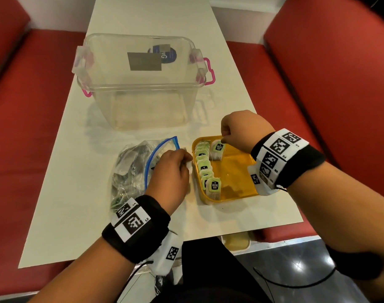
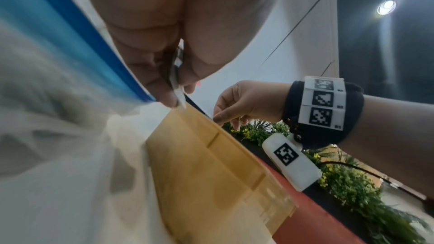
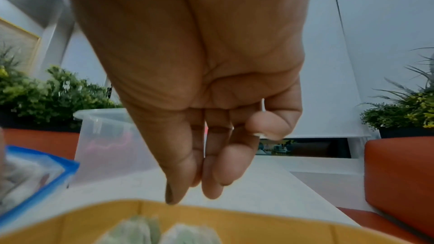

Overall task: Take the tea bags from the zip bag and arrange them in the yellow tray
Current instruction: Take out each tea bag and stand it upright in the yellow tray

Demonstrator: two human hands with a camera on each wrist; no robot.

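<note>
The clear zip bag (image 1: 129, 171) with a blue seal lies on the white table, with tea bags still inside. My left hand (image 1: 186, 166) hovers between the bag's mouth and the yellow tray (image 1: 234, 191), pinching a white tea bag (image 2: 176, 83) between thumb and fingers. A row of green-tagged tea bags (image 1: 205, 167) stands along the tray's left side. My right hand (image 1: 224, 138) is at the tray's far edge, its bunched fingers on the top of a standing tea bag (image 1: 217, 149). In the right wrist view a thin white string (image 3: 263, 105) runs through its curled fingers.
A clear plastic box (image 1: 140, 88) with pink latches stands behind the bag and tray. Red bench seats (image 1: 33, 110) flank the narrow table on both sides. The table's near edge (image 1: 208, 234) runs just behind my wrists.
</note>
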